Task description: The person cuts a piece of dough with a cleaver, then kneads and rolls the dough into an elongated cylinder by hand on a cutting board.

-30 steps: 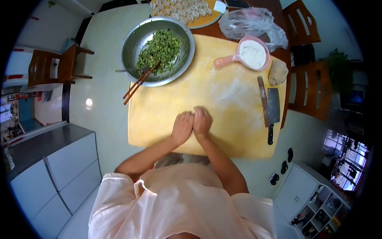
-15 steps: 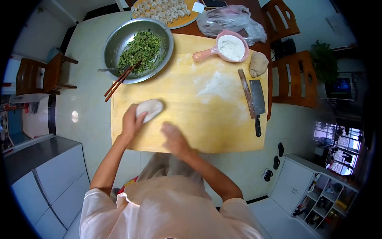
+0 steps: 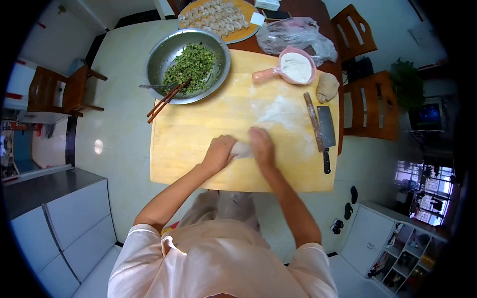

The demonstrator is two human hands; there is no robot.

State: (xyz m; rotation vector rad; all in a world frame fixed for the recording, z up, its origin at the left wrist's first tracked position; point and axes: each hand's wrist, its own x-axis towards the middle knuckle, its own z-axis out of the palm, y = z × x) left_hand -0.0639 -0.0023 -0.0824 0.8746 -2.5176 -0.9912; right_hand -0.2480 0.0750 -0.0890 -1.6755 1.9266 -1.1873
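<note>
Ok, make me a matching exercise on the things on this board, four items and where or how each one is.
1. whitish dough
2. rolling pin
3. chopsticks
4. pink scoop

A. leaning across the metal bowl's rim
B. holding white powder
C. between the left hand and right hand
D. lying beside the cleaver

Pairs: 1-C, 2-D, 3-A, 4-B
</note>
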